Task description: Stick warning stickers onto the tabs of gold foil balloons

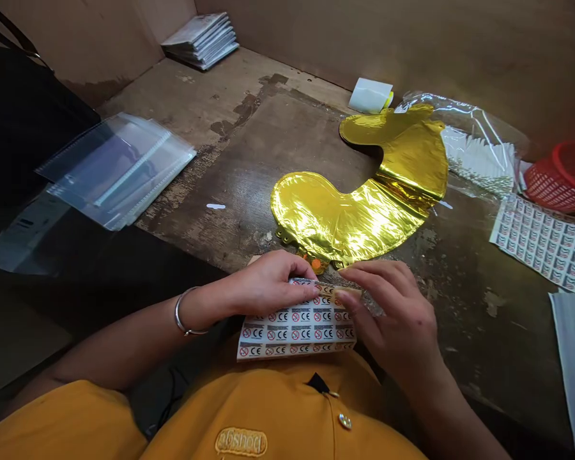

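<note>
A sheet of small CE warning stickers [297, 329] lies at the near table edge, against my yellow shirt. My left hand [268, 281] presses on its top edge, fingers curled over it. My right hand [393, 313] pinches the sheet's upper right corner, where the backing curls up. Just beyond my fingers lies a flat, gold foil balloon [364, 204], curved like a horseshoe, with a small orange piece at its near rim.
A second sticker sheet [546, 243] lies at the right, with a red basket [560, 176] behind it. Clear plastic bags [119, 166] are stacked at the left. White packets [204, 38] sit in the far corner, a white pad [370, 96] behind the balloon.
</note>
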`<state>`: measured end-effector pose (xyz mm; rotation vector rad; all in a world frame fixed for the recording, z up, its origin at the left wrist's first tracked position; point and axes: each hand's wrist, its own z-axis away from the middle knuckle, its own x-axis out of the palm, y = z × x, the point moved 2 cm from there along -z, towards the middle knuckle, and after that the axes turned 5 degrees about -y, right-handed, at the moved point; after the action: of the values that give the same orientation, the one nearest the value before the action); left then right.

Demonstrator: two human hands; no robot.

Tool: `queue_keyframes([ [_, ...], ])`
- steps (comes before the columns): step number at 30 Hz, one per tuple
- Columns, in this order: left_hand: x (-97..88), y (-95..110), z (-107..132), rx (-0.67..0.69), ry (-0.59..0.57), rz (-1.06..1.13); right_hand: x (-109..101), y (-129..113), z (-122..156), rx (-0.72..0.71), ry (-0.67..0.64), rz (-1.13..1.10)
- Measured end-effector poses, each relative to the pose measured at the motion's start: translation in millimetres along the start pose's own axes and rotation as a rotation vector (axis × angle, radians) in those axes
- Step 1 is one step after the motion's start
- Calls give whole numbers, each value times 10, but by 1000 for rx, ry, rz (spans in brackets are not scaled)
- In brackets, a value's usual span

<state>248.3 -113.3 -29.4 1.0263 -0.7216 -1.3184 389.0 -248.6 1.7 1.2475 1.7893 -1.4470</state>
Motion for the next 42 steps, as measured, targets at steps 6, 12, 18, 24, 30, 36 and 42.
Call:
queue_keyframes([
  [6, 4, 11, 24, 29, -4, -5, 43, -75, -140, -99, -111, -7],
  [12, -1, 2, 34, 7, -16, 41, 76, -99, -89, -163, -10, 63],
  [18, 22, 1, 16, -17, -19, 83, 112, -53, 44, -341, 31, 176],
  [24, 13, -11, 17, -23, -15, 76, 77, -67, -48, -173, 15, 51],
  [30, 13, -5, 33, -22, -9, 55, 102, -79, -88, -113, -64, 83],
  [36, 23, -37, 25, -23, -13, 63, 138, -53, 19, -287, 35, 169],
  [42, 27, -44, 22, -36, -16, 106, 173, -8, 109, -408, 50, 218],
])
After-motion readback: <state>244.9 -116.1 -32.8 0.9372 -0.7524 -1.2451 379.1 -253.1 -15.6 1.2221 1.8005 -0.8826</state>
